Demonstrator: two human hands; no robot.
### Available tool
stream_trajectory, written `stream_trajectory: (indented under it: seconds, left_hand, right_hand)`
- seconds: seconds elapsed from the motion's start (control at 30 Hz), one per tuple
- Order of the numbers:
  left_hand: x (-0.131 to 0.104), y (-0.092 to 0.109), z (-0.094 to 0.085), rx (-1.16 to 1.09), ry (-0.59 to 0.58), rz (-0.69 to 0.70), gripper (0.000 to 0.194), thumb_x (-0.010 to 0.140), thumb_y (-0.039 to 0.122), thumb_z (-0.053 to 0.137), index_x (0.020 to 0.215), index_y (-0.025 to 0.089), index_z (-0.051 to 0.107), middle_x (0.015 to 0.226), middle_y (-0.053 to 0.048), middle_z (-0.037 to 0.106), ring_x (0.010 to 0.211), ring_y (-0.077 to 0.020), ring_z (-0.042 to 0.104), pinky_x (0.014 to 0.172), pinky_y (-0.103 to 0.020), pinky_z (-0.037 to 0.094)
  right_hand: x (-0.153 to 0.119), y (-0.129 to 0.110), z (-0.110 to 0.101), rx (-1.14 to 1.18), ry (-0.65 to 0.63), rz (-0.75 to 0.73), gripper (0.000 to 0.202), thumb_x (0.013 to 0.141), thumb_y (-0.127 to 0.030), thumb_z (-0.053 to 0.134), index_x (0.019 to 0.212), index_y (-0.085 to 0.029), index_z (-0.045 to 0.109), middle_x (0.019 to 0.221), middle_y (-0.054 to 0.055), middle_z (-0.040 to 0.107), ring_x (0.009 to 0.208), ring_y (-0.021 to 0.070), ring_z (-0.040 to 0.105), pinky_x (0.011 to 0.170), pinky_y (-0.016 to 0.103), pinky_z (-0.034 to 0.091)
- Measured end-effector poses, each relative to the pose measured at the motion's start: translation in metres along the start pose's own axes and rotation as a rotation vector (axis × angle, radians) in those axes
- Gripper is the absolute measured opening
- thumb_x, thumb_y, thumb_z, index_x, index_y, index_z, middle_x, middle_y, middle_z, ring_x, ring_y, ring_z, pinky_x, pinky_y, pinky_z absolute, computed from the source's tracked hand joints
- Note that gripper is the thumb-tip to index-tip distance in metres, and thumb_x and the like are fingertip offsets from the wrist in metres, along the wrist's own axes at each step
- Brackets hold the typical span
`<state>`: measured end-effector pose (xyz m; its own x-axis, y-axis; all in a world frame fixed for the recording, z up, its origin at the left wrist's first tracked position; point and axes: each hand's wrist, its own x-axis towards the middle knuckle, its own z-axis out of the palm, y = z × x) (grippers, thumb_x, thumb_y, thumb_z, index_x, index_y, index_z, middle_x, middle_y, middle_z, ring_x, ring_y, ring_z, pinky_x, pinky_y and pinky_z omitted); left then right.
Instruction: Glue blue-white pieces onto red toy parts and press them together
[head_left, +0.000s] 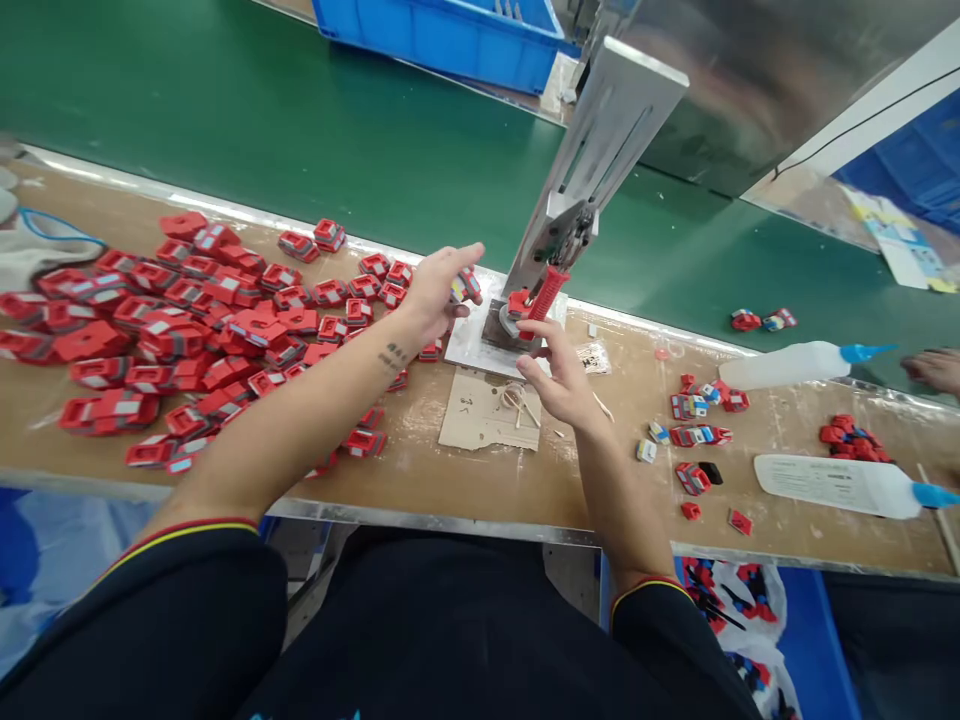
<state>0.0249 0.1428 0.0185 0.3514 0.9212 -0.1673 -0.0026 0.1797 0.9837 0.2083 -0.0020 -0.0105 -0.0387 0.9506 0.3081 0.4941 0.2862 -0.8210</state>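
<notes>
My left hand [435, 290] holds a small red, white and blue-yellow piece [466, 286] between thumb and fingers, just left of a metal press. My right hand [556, 368] is at the base of the press, its fingertips by the lower end of the red handle [550, 292]. Whether those fingers grip anything is hard to make out. A red part [517, 303] sits in the fixture under the upright metal column [592, 150]. Many red and grey toy parts [172, 330] lie heaped to the left.
Cardboard [480, 412] with rubber bands lies before the press. To the right are two white bottles [787, 365] with blue tips and small assembled pieces [697, 436]. Behind runs a green belt [225, 110] with a blue crate [442, 42] beyond. Another person's hand [934, 370] shows far right.
</notes>
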Motion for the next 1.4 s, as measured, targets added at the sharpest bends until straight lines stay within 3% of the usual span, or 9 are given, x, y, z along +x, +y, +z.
stream_trajectory:
  seconds: [0.1,0.23,0.37,0.53,0.7,0.9,1.07,1.2,1.4]
  left_hand:
    - [0.017,-0.002,0.007,0.491,-0.036,0.217,0.040,0.083,0.055,0.076,0.096,0.020,0.063,0.073,0.000,0.061,0.074,-0.0191,0.064,0.070,-0.030,0.047]
    - [0.021,0.001,0.009,1.062,-0.311,0.440,0.069,0.077,0.055,0.085,0.136,0.023,0.068,0.107,-0.007,0.076,0.106,-0.0289,0.070,0.092,-0.035,0.050]
    - [0.026,0.001,0.017,1.204,-0.389,0.493,0.049,0.095,0.048,0.067,0.137,0.023,0.071,0.125,-0.011,0.073,0.118,-0.0312,0.068,0.098,-0.037,0.049]
    - [0.036,-0.007,0.014,1.017,-0.395,0.513,0.039,0.090,0.042,0.073,0.119,0.016,0.077,0.109,-0.013,0.073,0.105,-0.0304,0.067,0.093,-0.036,0.047]
    - [0.022,-0.001,-0.014,0.810,-0.376,0.449,0.025,0.088,0.041,0.072,0.093,0.017,0.077,0.085,-0.007,0.070,0.079,-0.0202,0.060,0.078,-0.031,0.043]
    - [-0.025,0.008,-0.033,0.478,-0.466,0.206,0.040,0.087,0.057,0.067,0.086,0.017,0.074,0.074,-0.004,0.069,0.064,-0.0153,0.058,0.059,-0.026,0.043]
    - [-0.050,0.012,-0.013,0.377,-0.617,0.161,0.043,0.085,0.059,0.072,0.087,0.017,0.075,0.069,-0.003,0.068,0.062,-0.0145,0.060,0.060,-0.026,0.048]
    - [-0.056,0.006,0.007,0.253,-0.706,0.150,0.044,0.083,0.060,0.077,0.089,0.017,0.077,0.073,-0.003,0.070,0.061,-0.0131,0.061,0.056,-0.024,0.050]
    - [-0.058,-0.015,0.017,-0.087,-0.467,-0.188,0.051,0.074,0.062,0.086,0.097,0.019,0.072,0.071,-0.002,0.067,0.052,-0.0128,0.058,0.035,-0.019,0.036]
  right_hand:
    - [0.001,-0.004,0.005,0.083,0.024,0.008,0.044,0.099,-0.065,0.060,0.127,-0.031,0.066,0.128,0.008,0.067,0.116,0.0239,0.066,0.090,0.041,0.061]
    - [-0.018,-0.030,-0.003,0.189,0.060,-0.087,0.039,0.101,-0.061,0.060,0.128,-0.034,0.067,0.118,0.005,0.071,0.101,0.0205,0.068,0.083,0.038,0.061]
    - [-0.025,-0.074,-0.024,0.230,0.111,-0.192,0.046,0.105,-0.063,0.051,0.143,-0.040,0.061,0.119,0.006,0.075,0.098,0.0227,0.072,0.074,0.039,0.062]
    - [0.039,-0.118,-0.061,0.289,0.125,-0.304,0.048,0.095,-0.070,0.065,0.141,-0.057,0.060,0.140,-0.008,0.072,0.123,0.0223,0.071,0.081,0.035,0.066]
    - [0.106,-0.118,-0.088,0.142,0.191,-0.431,0.057,0.086,-0.072,0.073,0.135,-0.044,0.067,0.155,-0.011,0.060,0.126,0.0220,0.071,0.090,0.031,0.064]
    - [0.036,-0.075,-0.053,0.040,0.309,-0.358,0.054,0.096,-0.050,0.075,0.147,-0.050,0.057,0.141,-0.001,0.066,0.109,0.0203,0.070,0.077,0.033,0.064]
    - [-0.022,-0.027,-0.009,-0.038,0.090,-0.212,0.078,0.087,-0.049,0.085,0.155,-0.039,0.050,0.147,0.008,0.065,0.118,0.0270,0.069,0.084,0.041,0.066]
    - [-0.031,-0.022,0.006,-0.038,0.166,-0.167,0.070,0.086,-0.052,0.086,0.147,-0.033,0.058,0.130,0.009,0.072,0.119,0.0293,0.069,0.100,0.049,0.063]
    - [-0.035,-0.041,-0.004,-0.252,0.302,-0.229,0.067,0.090,-0.043,0.082,0.152,-0.037,0.056,0.116,0.007,0.068,0.104,0.0259,0.069,0.091,0.045,0.065]
